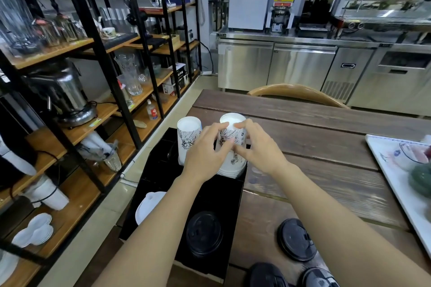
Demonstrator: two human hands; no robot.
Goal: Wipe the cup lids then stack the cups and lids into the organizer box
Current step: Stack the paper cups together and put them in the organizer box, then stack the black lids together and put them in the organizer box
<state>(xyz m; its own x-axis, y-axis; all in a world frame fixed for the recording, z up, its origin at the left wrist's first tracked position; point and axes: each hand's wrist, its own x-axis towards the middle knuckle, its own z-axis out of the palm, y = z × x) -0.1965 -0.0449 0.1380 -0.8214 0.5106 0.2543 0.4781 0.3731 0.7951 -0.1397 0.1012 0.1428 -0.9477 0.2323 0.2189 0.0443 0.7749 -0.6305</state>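
A black organizer box (229, 196) sits at the table's left edge. In its far right slot stands an upside-down stack of white printed cups (233, 142); my left hand (205, 154) and my right hand (258, 147) both grip this stack from either side. A second upside-down cup stack (187, 137) stands in the far left slot. White lids (148, 206) lie in the near left slot and black lids (204, 233) in the near right slot. Three black lids (296, 239) lie loose on the table at the near edge.
A white tray (391, 170) with a glass and a green object lies at the right of the wooden table (326, 137). A wooden chair back (296, 93) stands behind the table. Shelves with glassware line the left side.
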